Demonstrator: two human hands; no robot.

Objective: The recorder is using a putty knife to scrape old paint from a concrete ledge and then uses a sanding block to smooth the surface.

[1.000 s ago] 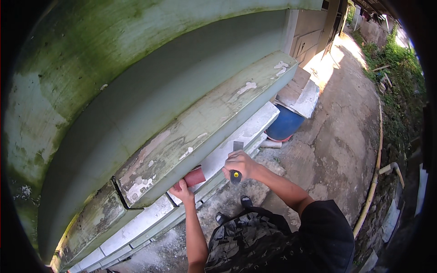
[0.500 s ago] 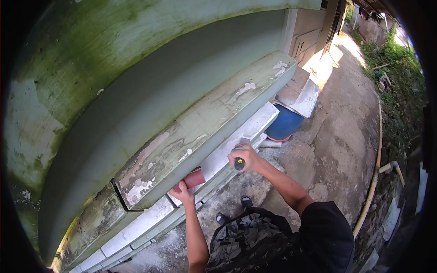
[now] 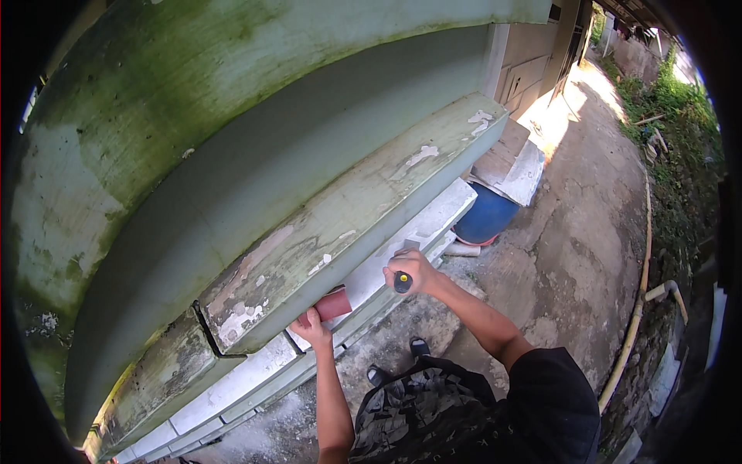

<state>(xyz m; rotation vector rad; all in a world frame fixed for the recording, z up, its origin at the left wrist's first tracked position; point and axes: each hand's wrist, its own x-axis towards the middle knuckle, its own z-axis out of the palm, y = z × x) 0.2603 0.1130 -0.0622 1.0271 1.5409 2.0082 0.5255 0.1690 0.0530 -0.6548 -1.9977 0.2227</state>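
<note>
My left hand (image 3: 313, 332) is closed around a curled piece of reddish-brown sandpaper (image 3: 333, 305), keeping it at the lower front edge of the mossy green ledge. To its right, my right hand (image 3: 413, 271) wraps around the dark handle of a scraper (image 3: 403, 281), whose handle end has a yellow dot. Its flat grey blade shows just past my fingers, against the white-coated lower ledge (image 3: 433, 220). The blade's edge is hard to make out, so I cannot tell whether it touches the surface.
Above my hands juts the upper ledge (image 3: 363, 193) with peeling paint, below a green-stained wall (image 3: 154, 93). A blue drum (image 3: 485, 214) with boards (image 3: 514, 162) on top stands at the ledge's far end. The concrete path (image 3: 572, 255) runs right, bordered by a long pipe (image 3: 640, 301).
My right hand and the scraper have shifted slightly left and down along the white ledge. The left hand keeps its hold on the sandpaper, and the whole view has moved a little.
</note>
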